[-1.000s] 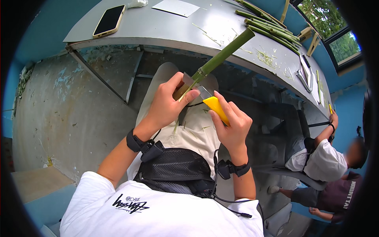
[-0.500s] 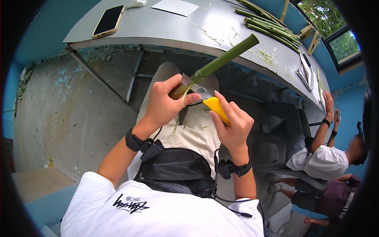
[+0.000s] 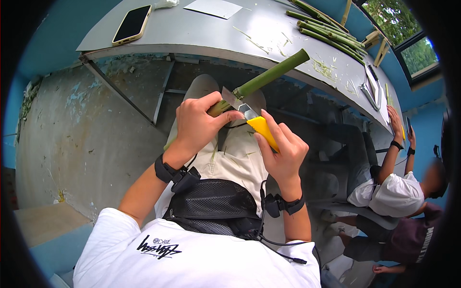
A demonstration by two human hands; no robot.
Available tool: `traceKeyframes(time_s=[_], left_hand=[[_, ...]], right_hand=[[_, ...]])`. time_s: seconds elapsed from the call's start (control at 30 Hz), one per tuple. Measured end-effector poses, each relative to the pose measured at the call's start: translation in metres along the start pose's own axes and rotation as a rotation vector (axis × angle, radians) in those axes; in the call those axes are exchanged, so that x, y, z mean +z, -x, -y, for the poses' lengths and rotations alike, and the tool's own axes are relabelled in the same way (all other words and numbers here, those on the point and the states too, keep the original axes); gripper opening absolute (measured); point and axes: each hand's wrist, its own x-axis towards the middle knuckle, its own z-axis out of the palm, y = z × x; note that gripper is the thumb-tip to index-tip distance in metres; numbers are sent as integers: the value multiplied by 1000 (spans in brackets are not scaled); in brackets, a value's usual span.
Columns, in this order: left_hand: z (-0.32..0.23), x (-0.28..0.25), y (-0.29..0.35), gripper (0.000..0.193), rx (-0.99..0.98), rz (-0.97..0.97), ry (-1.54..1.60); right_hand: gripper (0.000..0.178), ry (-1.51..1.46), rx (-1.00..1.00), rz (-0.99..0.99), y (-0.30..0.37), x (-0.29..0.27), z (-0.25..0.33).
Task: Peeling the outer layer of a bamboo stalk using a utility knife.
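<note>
My left hand (image 3: 199,124) grips the near end of a long green stalk (image 3: 273,74) that slants up and right toward the grey table edge. My right hand (image 3: 283,149) holds a yellow-handled knife (image 3: 261,130); its metal blade (image 3: 234,100) rests against the stalk just beyond my left fingers. Both hands work over my lap, above beige trousers (image 3: 235,158). Thin green shavings lie on my thighs.
A grey table (image 3: 201,33) curves across the top, bearing a phone (image 3: 131,24), a white sheet (image 3: 212,8), several green stalks (image 3: 326,31), shavings and a metal tool (image 3: 370,86). Another person (image 3: 391,192) sits at the right with hands raised to the table edge. Bare concrete floor lies left.
The stalk has tilted lower and shifted slightly right. The blade has moved up along the stalk's near end. The person at the right has raised both hands toward the table edge.
</note>
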Motion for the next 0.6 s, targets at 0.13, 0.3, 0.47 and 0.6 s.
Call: traceKeyframes(time_s=[0.13, 0.3, 0.47, 0.6], left_hand=[[-2, -1, 0, 38, -105, 145, 110], [19, 12, 3, 33, -188, 358, 732], [-7, -11, -7, 35, -365, 523, 975], [-11, -13, -7, 32, -407, 483, 1005]], right_hand=[[54, -35, 38, 6, -1, 2, -2], [46, -251, 140, -30, -2, 8, -15], [40, -609, 374, 35, 2, -6, -23], [41, -514, 244, 13, 0, -6, -22]])
